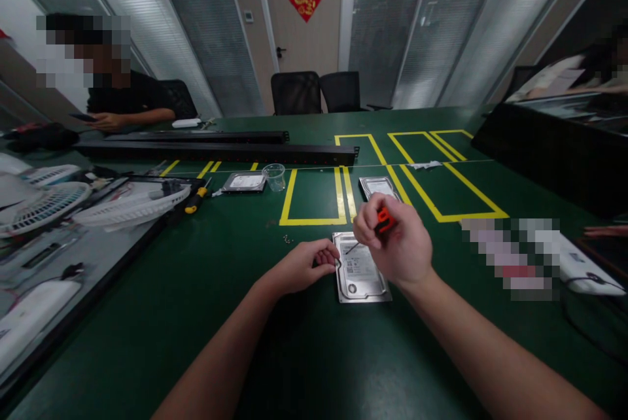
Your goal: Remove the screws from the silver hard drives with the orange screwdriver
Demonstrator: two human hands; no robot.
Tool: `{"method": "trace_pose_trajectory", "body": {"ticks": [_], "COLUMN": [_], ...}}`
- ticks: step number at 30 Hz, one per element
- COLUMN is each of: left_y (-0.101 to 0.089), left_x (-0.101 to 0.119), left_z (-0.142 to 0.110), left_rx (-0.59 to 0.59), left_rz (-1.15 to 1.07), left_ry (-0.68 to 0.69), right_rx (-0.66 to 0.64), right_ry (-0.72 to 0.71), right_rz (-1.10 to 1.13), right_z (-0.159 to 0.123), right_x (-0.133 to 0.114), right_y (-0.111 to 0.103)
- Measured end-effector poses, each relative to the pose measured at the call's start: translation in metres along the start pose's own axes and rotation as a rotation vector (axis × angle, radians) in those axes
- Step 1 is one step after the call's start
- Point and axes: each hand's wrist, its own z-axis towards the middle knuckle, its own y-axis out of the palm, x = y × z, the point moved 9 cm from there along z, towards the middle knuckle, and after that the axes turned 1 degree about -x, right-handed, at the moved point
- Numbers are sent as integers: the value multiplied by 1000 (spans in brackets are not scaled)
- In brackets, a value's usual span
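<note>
A silver hard drive lies flat on the green table in front of me. My right hand is closed around a small screwdriver with a red-orange handle; its thin shaft points down-left onto the drive's top left area. My left hand rests on the table with fingers curled against the drive's left edge. A second hard drive lies just beyond, by the yellow tape. Tiny screws lie loose on the table left of the drive.
A third hard drive, a clear plastic cup and a yellow-handled screwdriver sit to the left. Long black strips cross the table. White fan parts lie far left. A person sits at the back left; another at right.
</note>
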Motion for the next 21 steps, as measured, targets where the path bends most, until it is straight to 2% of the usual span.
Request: {"method": "trace_pose_trajectory", "body": {"ticks": [4, 7, 21], "left_y": [0, 0, 0], "left_x": [-3, -6, -5], "left_z": [1, 1, 1], "left_rx": [7, 7, -6], "left_rz": [6, 4, 2], "left_ry": [30, 49, 45], "right_rx": [8, 41, 64], "right_ry": [82, 103, 122], "right_rz": [-43, -56, -38], "right_z": [6, 6, 8], "right_x": [35, 49, 56], "right_y": [-5, -13, -19]}}
